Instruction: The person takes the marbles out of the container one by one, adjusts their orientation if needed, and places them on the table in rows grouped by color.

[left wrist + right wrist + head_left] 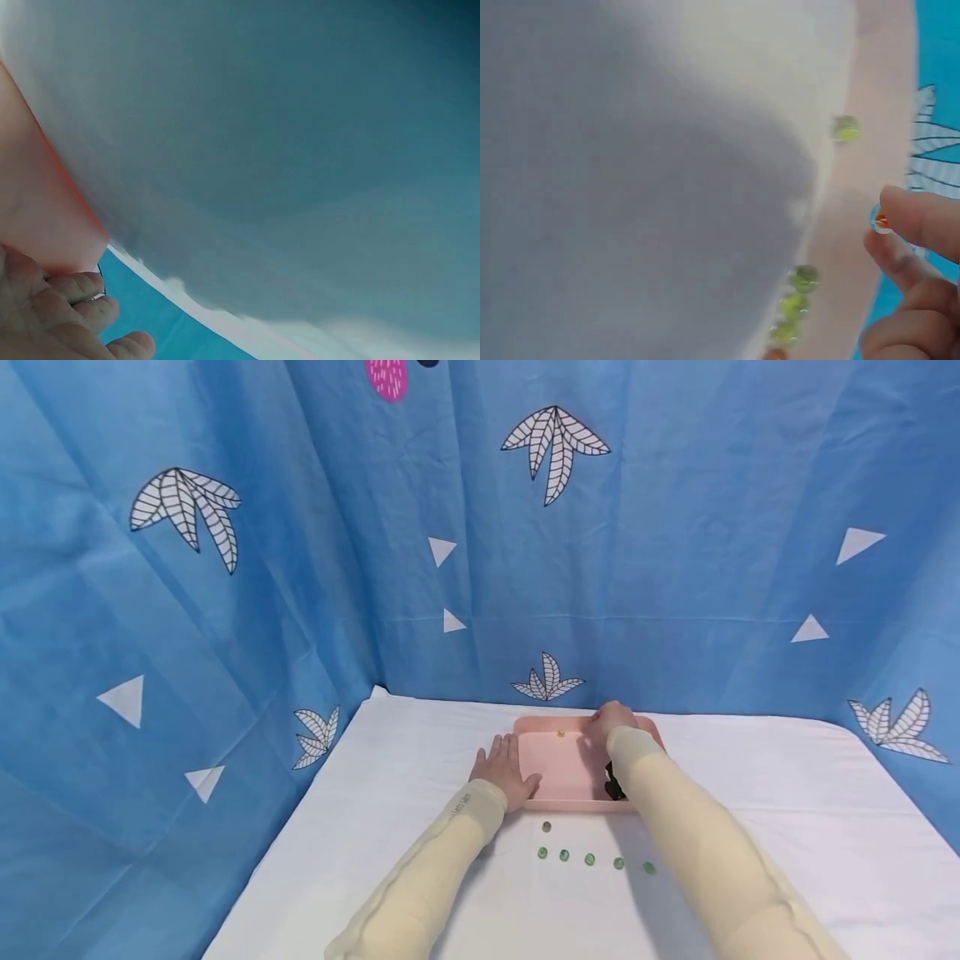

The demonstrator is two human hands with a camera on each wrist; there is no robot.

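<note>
On the white cloth (787, 827), the pink tray (573, 806) is laid with its long axis running left to right. Its left edge is touched by the left hand (504, 772), fingers spread, presumably for steadiness. At the far rim, a clear, orange-cored marble (881, 220) is pinched by the right hand (611, 720), perhaps for fine control; no direction is shown by its round form.
</note>
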